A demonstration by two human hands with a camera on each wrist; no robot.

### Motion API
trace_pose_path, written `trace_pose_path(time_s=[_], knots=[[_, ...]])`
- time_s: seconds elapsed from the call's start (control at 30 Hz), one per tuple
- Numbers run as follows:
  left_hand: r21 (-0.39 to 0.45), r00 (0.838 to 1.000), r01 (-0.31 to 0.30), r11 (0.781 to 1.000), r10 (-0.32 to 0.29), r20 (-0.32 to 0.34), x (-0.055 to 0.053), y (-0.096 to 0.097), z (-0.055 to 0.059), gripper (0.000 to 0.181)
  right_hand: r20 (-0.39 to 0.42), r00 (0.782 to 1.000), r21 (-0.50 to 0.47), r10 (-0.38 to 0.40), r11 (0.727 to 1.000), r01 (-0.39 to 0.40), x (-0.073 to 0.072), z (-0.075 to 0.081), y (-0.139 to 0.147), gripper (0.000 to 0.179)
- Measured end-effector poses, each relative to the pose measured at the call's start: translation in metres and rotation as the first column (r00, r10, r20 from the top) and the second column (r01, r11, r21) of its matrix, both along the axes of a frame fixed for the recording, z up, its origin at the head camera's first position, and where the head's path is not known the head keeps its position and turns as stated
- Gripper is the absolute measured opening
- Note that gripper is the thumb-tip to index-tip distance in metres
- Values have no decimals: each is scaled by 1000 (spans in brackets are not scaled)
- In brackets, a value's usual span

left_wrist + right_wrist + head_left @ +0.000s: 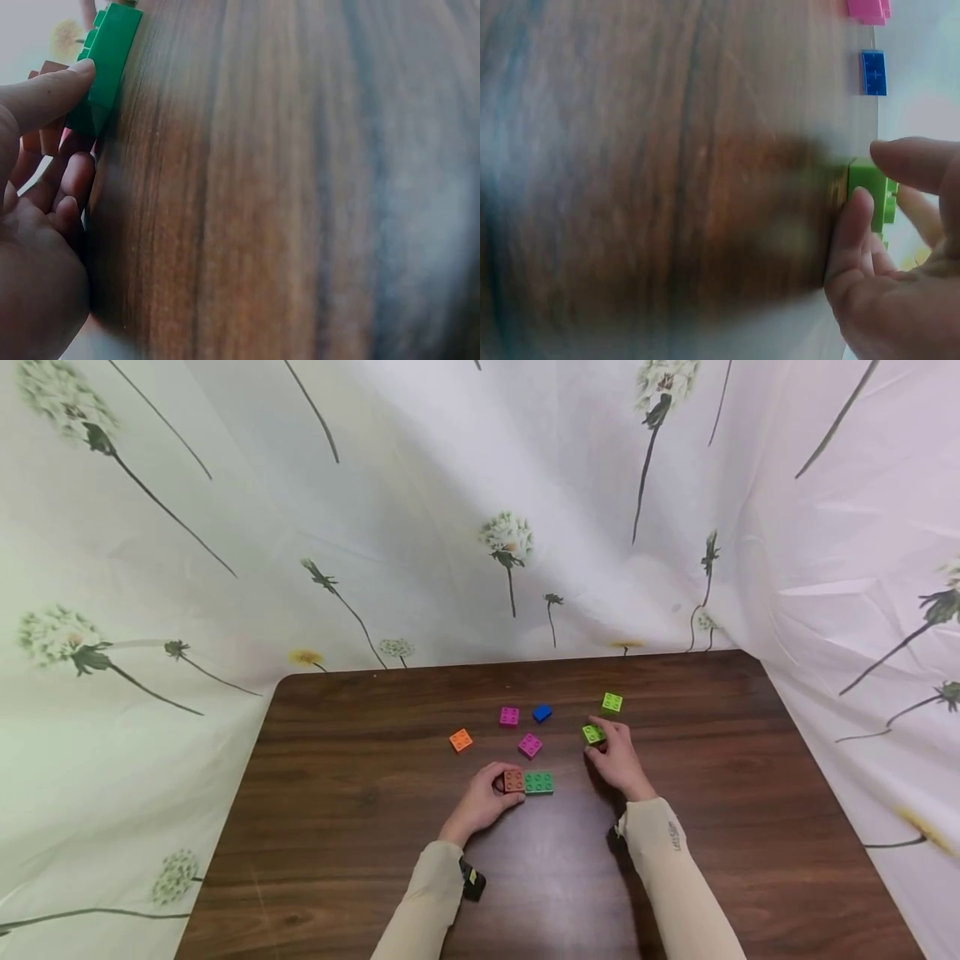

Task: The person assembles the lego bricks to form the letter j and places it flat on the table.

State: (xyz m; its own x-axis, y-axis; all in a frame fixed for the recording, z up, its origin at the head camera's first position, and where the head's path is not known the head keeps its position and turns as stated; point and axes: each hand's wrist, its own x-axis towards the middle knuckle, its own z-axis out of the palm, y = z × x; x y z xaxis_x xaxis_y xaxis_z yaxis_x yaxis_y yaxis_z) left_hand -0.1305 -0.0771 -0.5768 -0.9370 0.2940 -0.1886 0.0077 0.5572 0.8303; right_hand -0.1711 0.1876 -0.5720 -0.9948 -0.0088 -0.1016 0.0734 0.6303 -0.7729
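Pinching a lime-green square plastic brick (592,734) between my right hand's (621,766) thumb and fingers, at 2 o'clock from the brown square plastic brick (513,781) my left hand (482,802) is gripping. That one's got a green rectangular plastic brick (538,783) touching at 3 o'clock, plus an orange square plastic brick (461,740) off at 10

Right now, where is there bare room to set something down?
The table is bare between its left edge and the orange brick, and between the right hand and the right edge. Crowded: the middle, where the left hand, green brick, pink bricks and blue brick cluster.
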Motion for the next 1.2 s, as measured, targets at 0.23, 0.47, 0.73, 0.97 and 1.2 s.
trace_pose_path(time_s=[0.23, 0.47, 0.73, 0.97, 1.2], knots=[[-6, 1000, 6, 1000, -6, -8, 0, 0, 1, 41, -9, 999, 14, -32, 999, 32, 0, 1, -2, 48], [-16, 1000, 9, 1000, -9, -11, 1, 0, 1, 41, -41, 999, 34, -30, 999, 32, 0, -2, 3, 41], [-1, 1000, 4, 1000, -4, -16, 1, 0, 2, 41, 22, 999, 23, -32, 999, 31, 0, -1, 4, 40], [4, 1000, -5, 1000, 5, -16, 1, -2, 1, 41, 39, 999, -3, -34, 999, 34, 0, 0, 4, 40], [-4, 1000, 1, 1000, -1, -20, 0, -1, -1, 40, 53, 998, -29, -47, 998, 48, 1, 1, 7, 41]])
